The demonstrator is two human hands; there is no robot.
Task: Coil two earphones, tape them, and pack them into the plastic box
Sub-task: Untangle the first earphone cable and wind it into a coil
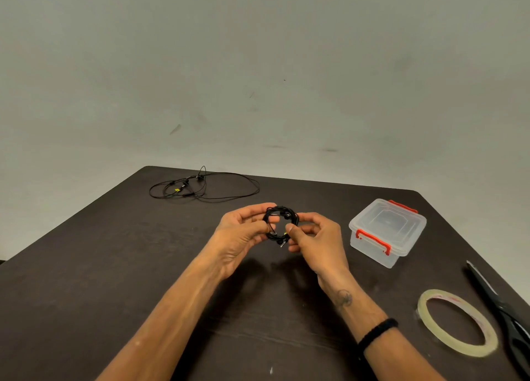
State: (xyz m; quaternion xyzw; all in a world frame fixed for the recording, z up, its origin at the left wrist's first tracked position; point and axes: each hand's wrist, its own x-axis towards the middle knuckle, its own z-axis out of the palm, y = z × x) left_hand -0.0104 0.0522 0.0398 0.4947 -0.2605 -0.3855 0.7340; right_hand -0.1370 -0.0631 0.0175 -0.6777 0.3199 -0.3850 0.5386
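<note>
We pinch the coiled earphone between left hand and right hand above the desk middle. If one hand reaches for the tape roll near the right edge, the coil can spring open.

A bare, staged indoor work spot is shown, not clearly a home or office. A dark wood-grain table is set against a plain, scuffed grey-green wall. Only task props are laid out: plastic box, tape roll, scissors.
</note>
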